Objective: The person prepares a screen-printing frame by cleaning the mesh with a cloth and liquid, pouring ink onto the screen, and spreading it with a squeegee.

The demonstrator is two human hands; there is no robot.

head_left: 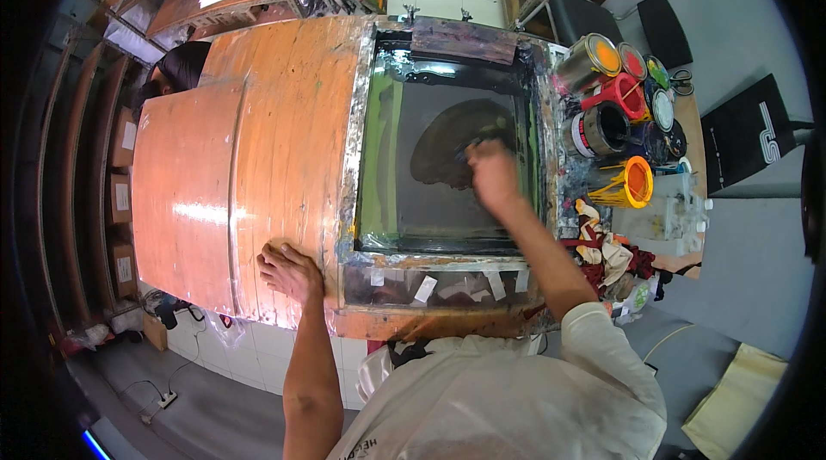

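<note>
A screen printing frame (352, 137) lies on the wooden table, with green and black stains along its inner edges. Across its grey mesh (422, 212) spreads a dark, wet-looking patch (439, 146). My right hand (493, 174) is over the right part of this patch, fingers closed and blurred by motion; what they hold is hidden. Left of the frame, my left hand (291, 272) lies flat on the wooden tabletop (292, 133), fingers stretched out and holding nothing. A dark-stained wooden bar (463, 40) sits across the frame's far end.
Several paint cans, among them an orange-topped one (638, 182) and a black one (613, 126), crowd the right side. Nearer are crumpled rags (602, 245) and clear plastic containers (675, 219). Metal shelves (185, 8) stand far left. Another person (182, 66) is partly visible beyond the table's left end.
</note>
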